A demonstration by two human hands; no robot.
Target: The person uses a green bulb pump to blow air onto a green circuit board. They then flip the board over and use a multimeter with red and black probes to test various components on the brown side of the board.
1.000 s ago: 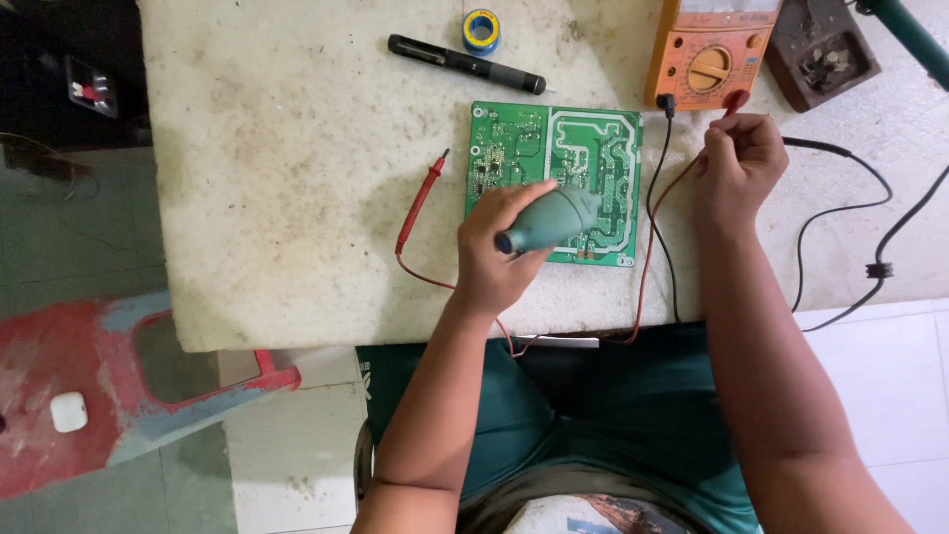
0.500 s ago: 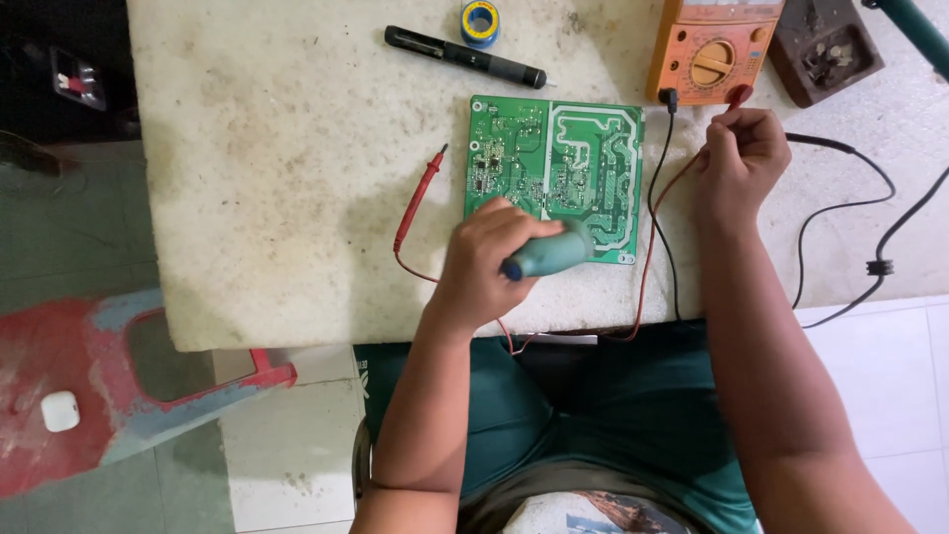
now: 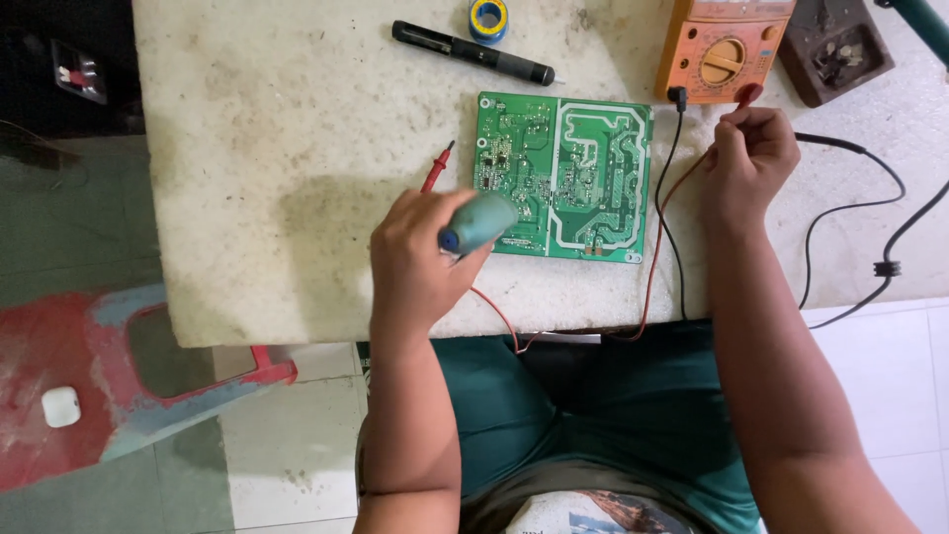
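My left hand [image 3: 420, 255] grips a teal tool handle [image 3: 481, 222] near the front left corner of a green circuit board [image 3: 563, 175] lying solder side up on the table. A red test probe [image 3: 436, 168] lies just left of the board, its red wire running under my left hand. My right hand [image 3: 753, 156] rests to the right of the board with fingers pinched around a red plug at the lower edge of an orange multimeter [image 3: 720, 49]. Black and red leads hang from the meter over the table's front edge.
A black soldering pen [image 3: 473, 52] and a blue-yellow solder roll [image 3: 487, 17] lie at the back. A dark brown box [image 3: 833, 49] sits right of the meter. A black cable [image 3: 870, 213] loops at the right. A red and blue plastic stool [image 3: 119, 386] stands on the floor at left.
My left hand has drawn the teal handle leftward off the board to its front left corner. My right hand stays at the meter's plug.
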